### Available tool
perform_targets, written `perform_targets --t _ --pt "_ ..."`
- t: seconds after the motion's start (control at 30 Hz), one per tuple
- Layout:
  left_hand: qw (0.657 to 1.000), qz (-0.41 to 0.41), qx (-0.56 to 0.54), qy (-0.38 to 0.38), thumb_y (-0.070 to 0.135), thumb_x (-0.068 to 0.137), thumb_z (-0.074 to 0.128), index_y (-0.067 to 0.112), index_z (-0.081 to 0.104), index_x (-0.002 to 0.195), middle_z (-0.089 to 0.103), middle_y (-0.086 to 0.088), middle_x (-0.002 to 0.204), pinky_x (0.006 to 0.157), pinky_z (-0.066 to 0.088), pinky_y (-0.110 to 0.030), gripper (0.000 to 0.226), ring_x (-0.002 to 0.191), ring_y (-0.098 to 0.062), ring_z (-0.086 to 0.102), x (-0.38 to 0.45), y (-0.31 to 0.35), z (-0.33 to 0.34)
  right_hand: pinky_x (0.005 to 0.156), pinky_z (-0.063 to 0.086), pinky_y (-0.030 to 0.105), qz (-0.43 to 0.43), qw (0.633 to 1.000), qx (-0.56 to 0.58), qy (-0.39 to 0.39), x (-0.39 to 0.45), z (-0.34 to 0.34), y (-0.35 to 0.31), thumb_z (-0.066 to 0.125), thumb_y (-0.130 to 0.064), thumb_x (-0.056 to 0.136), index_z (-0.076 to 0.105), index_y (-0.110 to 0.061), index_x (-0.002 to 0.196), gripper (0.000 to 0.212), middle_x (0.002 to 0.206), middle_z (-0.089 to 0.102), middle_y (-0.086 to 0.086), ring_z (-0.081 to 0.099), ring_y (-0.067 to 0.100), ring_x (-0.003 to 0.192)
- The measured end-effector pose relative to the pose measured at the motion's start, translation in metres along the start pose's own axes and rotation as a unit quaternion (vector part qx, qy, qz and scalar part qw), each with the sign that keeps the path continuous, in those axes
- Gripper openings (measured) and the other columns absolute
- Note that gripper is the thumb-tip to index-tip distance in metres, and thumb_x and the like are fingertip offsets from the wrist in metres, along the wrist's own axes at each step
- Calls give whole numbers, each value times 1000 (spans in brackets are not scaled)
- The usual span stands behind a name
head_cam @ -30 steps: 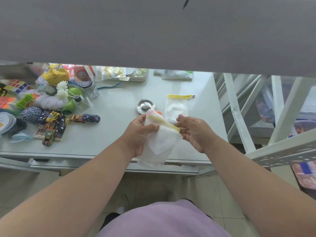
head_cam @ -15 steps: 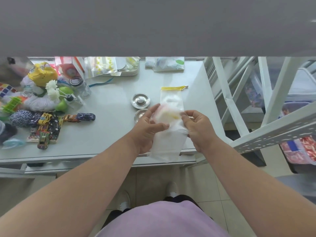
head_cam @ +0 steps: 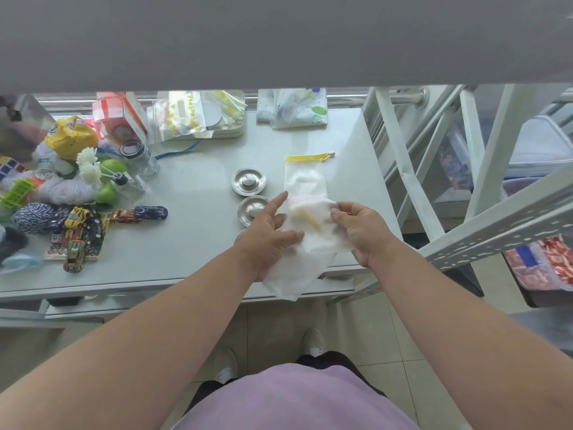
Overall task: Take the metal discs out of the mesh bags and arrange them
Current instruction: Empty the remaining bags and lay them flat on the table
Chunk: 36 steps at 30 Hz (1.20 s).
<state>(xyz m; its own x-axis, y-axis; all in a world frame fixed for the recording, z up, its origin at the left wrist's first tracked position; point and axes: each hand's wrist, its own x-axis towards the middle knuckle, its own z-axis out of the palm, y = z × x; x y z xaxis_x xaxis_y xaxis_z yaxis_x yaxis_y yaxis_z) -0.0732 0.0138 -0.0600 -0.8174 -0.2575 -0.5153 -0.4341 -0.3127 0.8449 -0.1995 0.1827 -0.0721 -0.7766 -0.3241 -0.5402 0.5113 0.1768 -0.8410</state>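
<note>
Table (head_cam: 192,243) | mesh bag (head_cam: 307,256) held between left hand (head_cam: 266,240) and right hand (head_cam: 364,232)

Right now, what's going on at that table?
A person holds a white mesh bag over the table's front edge. The left hand holds it and the right hand pinches its top, apparently opening it. A far metal disc and a near metal disc already sit out. A second mesh bag lies flat beyond.
</note>
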Motion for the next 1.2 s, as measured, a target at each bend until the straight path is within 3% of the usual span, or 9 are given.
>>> perform_targets --t 0.2,0.27,0.33,0.47,0.57,0.7,0.87,0.97,1.2 --pt "997 18 -41 64 -11 96 64 36 35 165 67 -3 146 88 60 -37 88 118 -22 72 6 3 8 96 60 51 -21 999 -22 22 34 -18 3 62 -6 100 73 -25 123 31 121 77 8 75 30 102" --pt "996 20 -47 78 -12 97 61 38 39 163 63 -1 151 94 60 -39 85 122 -21 70 7 4 8 103 57 49 -28 998 -40 39 48 -24 0 60 -7 101 72 -29 125 35 124 75 -2 73 27 112" --pt "994 23 -44 94 -10 98 60 40 45 159 59 1 154 107 56 -47 80 127 -22 68 7 4 7 106 55 40 -36 997 -47 57 58 -28 -5 57 -7 102 67 -28 133 38 122 74 -7 69 17 102" --pt "992 20 -38 121 -6 100 59 41 54 152 60 3 151 108 56 -52 70 126 -27 69 4 4 4 93 55 29 -39 995 -40 78 76 -25 -14 53 -9 103 60 -27 143 45 117 76 -8 59 13 90" --pt "990 17 -43 134 -5 101 59 39 54 153 61 2 149 100 60 -46 68 125 -27 68 3 3 2 88 59 28 -59 995 -28 81 87 -21 -26 50 -6 103 60 -27 143 46 118 75 -6 63 12 86" --pt "989 21 -48 141 -5 100 58 40 54 152 65 6 143 90 62 -40 69 122 -27 70 1 4 0 65 53 15 -106 986 -55 117 102 -23 -47 48 -7 104 61 -26 142 45 112 72 -6 56 6 70" --pt "988 19 -59 145 -6 99 60 41 55 150 67 3 141 93 61 -43 69 120 -27 70 5 0 -1 78 43 17 -101 973 -138 157 116 -36 -51 49 -11 104 58 -25 146 45 132 64 0 60 15 103" --pt "988 23 -65 141 -6 98 60 40 55 149 66 1 143 97 61 -47 69 122 -29 70 8 -4 -1 71 42 3 -83 970 -149 171 123 -37 -49 44 -3 103 59 -22 145 48 144 60 -7 60 15 113" --pt "988 28 -85 127 -8 95 64 47 53 152 65 6 148 99 59 -47 80 128 -25 68 12 -4 -2 88 43 13 -101 957 -203 182 120 -37 -52 49 -18 105 55 -32 148 45 135 65 -4 62 17 117"
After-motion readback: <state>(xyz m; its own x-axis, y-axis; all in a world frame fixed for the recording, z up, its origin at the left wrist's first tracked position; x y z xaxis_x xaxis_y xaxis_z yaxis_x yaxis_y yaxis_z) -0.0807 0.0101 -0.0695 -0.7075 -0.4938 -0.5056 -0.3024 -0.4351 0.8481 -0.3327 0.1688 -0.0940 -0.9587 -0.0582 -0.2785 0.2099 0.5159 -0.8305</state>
